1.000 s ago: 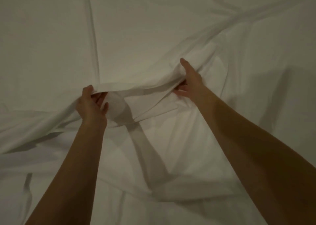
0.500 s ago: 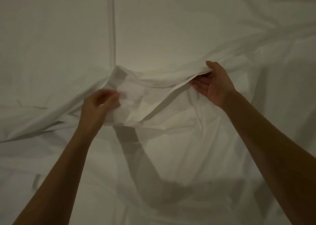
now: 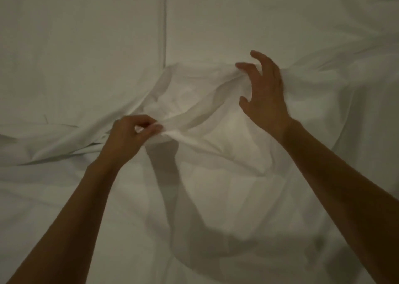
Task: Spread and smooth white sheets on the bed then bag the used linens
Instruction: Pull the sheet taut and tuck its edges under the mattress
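Head view: left hand [image 3: 127, 137] pinches rumpled sheet [image 3: 200, 111], its ridge running left-right.

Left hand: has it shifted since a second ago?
Yes. The left hand, pinching the crumpled white fabric sheet, has drawn back toward the person and leftward from the long straight crease.

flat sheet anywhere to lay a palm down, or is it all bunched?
Flat patches: far left, left of the long crease, and far middle between that crease and the right hand. The sheet between the forearms is fairly smooth too. Crowded: the bunched fold between the hands, pinched by the left hand, and the wrinkles at right.
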### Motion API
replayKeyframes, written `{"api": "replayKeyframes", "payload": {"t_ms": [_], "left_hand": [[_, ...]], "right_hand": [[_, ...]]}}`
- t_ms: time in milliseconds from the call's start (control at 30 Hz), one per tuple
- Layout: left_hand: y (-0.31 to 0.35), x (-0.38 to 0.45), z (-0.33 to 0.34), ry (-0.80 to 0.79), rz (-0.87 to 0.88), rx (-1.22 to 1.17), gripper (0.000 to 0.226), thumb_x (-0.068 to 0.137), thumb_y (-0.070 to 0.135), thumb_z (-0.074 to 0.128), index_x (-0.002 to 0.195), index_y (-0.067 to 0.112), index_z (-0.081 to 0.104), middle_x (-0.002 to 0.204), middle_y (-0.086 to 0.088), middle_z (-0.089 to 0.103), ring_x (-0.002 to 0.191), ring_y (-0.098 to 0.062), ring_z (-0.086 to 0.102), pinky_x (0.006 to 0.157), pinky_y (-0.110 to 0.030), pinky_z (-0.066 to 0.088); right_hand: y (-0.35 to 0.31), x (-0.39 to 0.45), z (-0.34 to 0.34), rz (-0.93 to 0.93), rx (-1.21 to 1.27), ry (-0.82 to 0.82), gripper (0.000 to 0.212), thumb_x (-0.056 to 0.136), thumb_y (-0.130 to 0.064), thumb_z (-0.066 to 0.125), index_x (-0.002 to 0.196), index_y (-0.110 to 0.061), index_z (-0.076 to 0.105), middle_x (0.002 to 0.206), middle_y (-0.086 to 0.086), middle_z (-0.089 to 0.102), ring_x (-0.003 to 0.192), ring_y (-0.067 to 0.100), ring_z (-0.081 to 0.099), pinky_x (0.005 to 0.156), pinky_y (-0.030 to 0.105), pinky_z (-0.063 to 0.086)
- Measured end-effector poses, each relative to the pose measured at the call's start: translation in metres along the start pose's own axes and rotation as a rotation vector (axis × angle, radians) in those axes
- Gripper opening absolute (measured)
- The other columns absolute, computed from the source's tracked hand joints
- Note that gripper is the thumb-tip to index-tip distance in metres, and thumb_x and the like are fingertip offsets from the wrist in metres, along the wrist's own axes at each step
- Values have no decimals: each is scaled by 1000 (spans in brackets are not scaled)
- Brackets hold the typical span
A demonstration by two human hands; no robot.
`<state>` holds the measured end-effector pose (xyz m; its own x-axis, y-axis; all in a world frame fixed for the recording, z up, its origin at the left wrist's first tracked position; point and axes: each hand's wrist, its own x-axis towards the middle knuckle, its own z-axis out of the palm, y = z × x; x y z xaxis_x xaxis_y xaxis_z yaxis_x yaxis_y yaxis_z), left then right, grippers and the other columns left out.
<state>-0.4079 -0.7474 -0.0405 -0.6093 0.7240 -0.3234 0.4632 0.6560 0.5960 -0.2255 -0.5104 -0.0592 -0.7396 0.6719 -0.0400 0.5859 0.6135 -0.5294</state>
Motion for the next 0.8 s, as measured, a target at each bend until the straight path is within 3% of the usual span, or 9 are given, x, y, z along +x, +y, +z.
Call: {"api": "replayKeyframes", "payload": {"t_ms": [33,100,200,300,367,433,533,700,800], "left_hand": [[-1,8,-4,50,6,-3,6,87,27,71,81,23,71,78,23,69,79,7,61,69,-10,39],[-3,27,-11,198,35,109,21,86,34,69,91,14,73,117,1,66,113,-21,57,91,-29,40],[-2,54,-13,178,-117,221,21,90,36,65,102,20,70,146,-3,45,136,-30,33,107,-47,29],[0,76,-7,-27,-154,200,33,93,35,60,111,10,70,124,-12,64,116,-34,55,94,-37,40],[5,86,-9,-20,-117,179,26,95,25,59,109,7,70,112,-14,68,106,-33,60,84,-31,40],[10,98,-20,65,-93,146,23,95,22,60,106,6,70,109,-15,69,105,-31,61,80,-27,38],[16,127,-33,168,-65,134,24,95,26,59,109,10,69,113,-14,68,110,-32,60,91,-35,42],[20,167,-20,48,-281,387,29,97,29,52,123,21,62,128,-11,58,121,-35,49,103,-46,28],[26,178,-6,64,-317,430,29,96,29,51,122,18,59,125,-13,57,118,-35,50,101,-46,27]], "right_hand": [[2,8,-1,-4,-101,-96,72,80,-15,72,143,-23,39,155,6,26,146,26,16,118,49,11],[5,28,-3,5,-259,-290,85,80,-39,73,149,-26,26,156,5,25,147,23,12,115,59,0],[9,53,-4,38,-323,-451,80,79,-53,69,143,-21,34,140,8,46,135,27,36,114,59,5],[11,70,-9,25,-232,-487,49,80,-44,72,117,-14,59,114,9,64,106,29,58,93,39,41],[13,81,-15,12,-160,-483,24,79,-37,75,82,-16,63,87,7,66,83,27,61,69,29,40],[13,95,-23,-26,-105,-476,28,79,-32,76,66,-20,55,69,1,58,74,24,57,60,28,34],[12,121,-31,0,48,-580,18,80,-27,76,81,-17,62,75,1,58,72,19,54,58,29,36],[36,149,-37,131,-163,-940,47,69,-47,80,102,-24,57,103,-7,61,92,17,58,81,29,41],[57,159,-45,121,-143,-753,38,72,-39,82,98,-17,65,91,-1,63,82,20,59,72,27,39]]}}
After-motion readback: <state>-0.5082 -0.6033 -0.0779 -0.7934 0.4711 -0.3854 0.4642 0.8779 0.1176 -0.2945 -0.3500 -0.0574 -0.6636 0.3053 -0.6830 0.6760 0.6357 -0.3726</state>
